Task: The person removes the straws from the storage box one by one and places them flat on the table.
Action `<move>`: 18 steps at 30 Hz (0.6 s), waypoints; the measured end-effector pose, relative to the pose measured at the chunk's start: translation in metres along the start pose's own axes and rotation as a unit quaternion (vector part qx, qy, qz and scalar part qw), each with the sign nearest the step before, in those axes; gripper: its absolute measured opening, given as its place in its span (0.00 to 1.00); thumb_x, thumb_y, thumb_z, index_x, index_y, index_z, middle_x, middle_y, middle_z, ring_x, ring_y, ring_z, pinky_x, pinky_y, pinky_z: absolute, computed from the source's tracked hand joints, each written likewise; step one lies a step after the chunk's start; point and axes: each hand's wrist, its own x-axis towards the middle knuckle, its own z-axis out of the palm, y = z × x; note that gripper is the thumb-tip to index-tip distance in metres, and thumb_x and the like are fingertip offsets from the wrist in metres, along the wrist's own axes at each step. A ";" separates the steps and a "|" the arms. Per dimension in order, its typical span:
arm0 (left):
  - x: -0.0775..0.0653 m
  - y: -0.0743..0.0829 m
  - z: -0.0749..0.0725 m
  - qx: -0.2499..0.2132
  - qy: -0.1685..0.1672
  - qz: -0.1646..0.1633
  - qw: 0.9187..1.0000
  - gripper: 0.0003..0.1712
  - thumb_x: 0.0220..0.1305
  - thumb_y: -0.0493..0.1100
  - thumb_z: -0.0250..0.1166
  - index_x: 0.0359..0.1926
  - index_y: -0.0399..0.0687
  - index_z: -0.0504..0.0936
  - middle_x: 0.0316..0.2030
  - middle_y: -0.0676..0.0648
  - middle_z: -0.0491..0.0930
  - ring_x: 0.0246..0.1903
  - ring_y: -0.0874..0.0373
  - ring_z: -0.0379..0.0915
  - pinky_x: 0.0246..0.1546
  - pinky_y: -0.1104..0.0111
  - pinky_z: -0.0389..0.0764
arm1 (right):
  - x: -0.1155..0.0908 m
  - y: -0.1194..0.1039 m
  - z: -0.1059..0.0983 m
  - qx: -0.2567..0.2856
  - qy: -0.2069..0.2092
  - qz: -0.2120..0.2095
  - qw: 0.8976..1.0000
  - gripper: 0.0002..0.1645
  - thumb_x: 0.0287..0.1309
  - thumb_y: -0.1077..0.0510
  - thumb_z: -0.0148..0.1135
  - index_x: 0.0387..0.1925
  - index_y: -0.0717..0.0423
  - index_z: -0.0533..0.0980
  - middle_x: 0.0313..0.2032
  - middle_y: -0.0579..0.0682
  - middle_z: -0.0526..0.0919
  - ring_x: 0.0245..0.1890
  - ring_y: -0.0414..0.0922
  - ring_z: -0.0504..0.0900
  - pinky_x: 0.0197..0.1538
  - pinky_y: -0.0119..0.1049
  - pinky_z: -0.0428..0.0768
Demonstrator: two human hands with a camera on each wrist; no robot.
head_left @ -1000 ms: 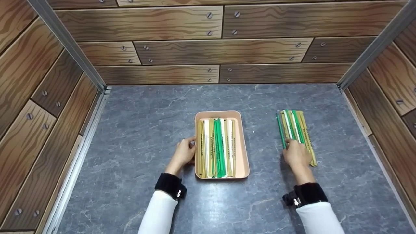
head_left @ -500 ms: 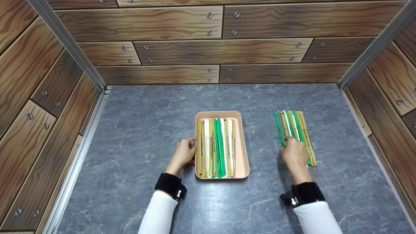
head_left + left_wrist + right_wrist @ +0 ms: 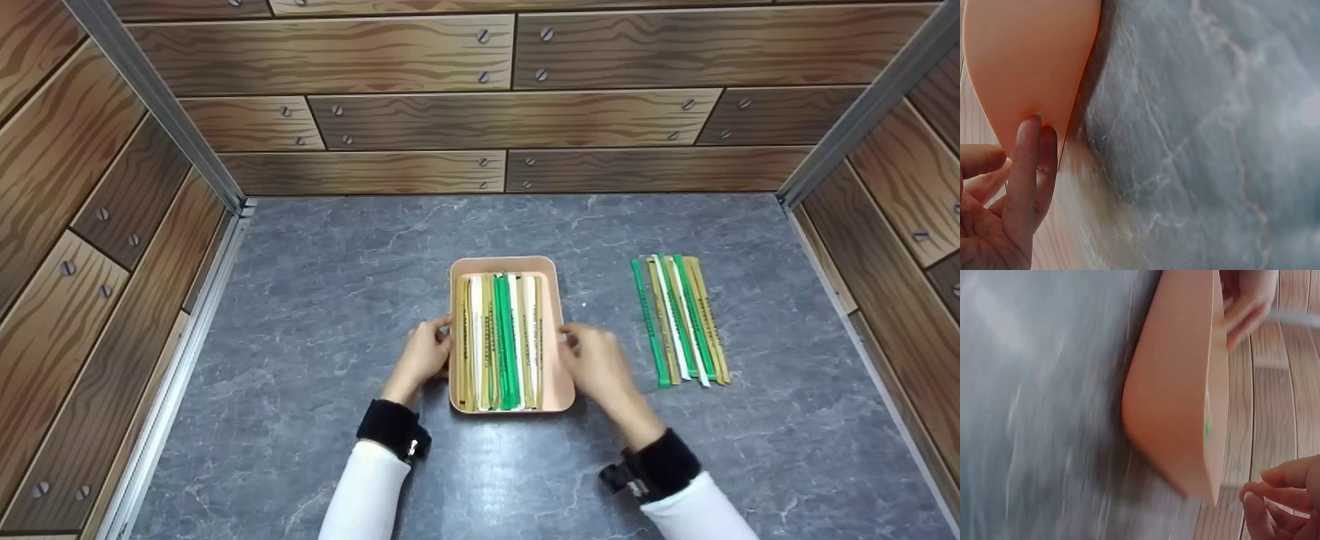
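Observation:
A peach-coloured tray holds a row of long, slim paper-wrapped straws in tan, white and green, laid lengthwise. At its left side is my left hand; in the left wrist view two fairly straight fingers rest against the outer wall. My right hand is at the opposite side, fingertips close to the rim. The right wrist view shows its fingers loosely bent, with nothing between them and the thumb, beside the tray's end.
Right of the tray, a second set of wrapped straws lies side by side on the grey marbled table. Its leftmost green one is slightly apart from the others. Wood-patterned panels enclose the back and sides.
My right hand has left the straws on the right after shifting the green one slightly left, and moved over to the tray's right side. My left hand has stayed in place.

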 end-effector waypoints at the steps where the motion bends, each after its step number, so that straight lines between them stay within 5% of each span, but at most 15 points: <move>1: 0.000 0.000 0.000 0.000 0.000 -0.001 1.000 0.23 0.65 0.31 0.58 0.62 0.34 0.75 0.26 0.42 0.81 0.22 0.58 0.75 0.22 0.68 0.80 | -0.001 -0.005 0.005 0.009 -0.012 -0.005 1.000 0.16 0.56 0.68 0.63 0.48 0.65 0.81 0.32 0.56 0.85 0.28 0.48 0.84 0.27 0.36 0.82; 6: 0.000 0.000 0.000 -0.002 0.003 -0.005 1.000 0.24 0.65 0.31 0.58 0.62 0.33 0.75 0.26 0.42 0.80 0.22 0.58 0.75 0.22 0.68 0.80 | -0.003 -0.023 0.025 0.015 -0.086 -0.006 0.996 0.21 0.58 0.69 0.61 0.55 0.66 0.77 0.41 0.62 0.84 0.27 0.48 0.83 0.21 0.31 0.79; 11: -0.001 0.000 0.000 -0.004 0.001 -0.005 1.000 0.24 0.65 0.31 0.58 0.63 0.34 0.74 0.27 0.42 0.80 0.22 0.58 0.75 0.22 0.68 0.80 | -0.006 -0.033 0.038 -0.057 -0.153 -0.003 0.987 0.27 0.59 0.64 0.64 0.60 0.69 0.72 0.47 0.67 0.81 0.38 0.56 0.82 0.32 0.42 0.84; 14: -0.001 0.000 0.001 -0.004 0.002 -0.001 1.000 0.25 0.64 0.30 0.58 0.63 0.34 0.74 0.26 0.42 0.80 0.21 0.58 0.74 0.21 0.68 0.80 | -0.008 -0.034 0.043 -0.097 -0.155 -0.014 0.983 0.26 0.59 0.62 0.65 0.57 0.71 0.73 0.42 0.66 0.81 0.40 0.58 0.82 0.39 0.46 0.84; 18: -0.001 0.000 0.000 -0.007 0.000 0.000 1.000 0.25 0.65 0.31 0.58 0.63 0.35 0.74 0.26 0.42 0.80 0.21 0.58 0.74 0.20 0.68 0.80 | -0.008 -0.033 0.046 -0.115 -0.120 -0.020 0.986 0.17 0.58 0.64 0.64 0.48 0.70 0.77 0.35 0.63 0.80 0.33 0.57 0.81 0.33 0.47 0.84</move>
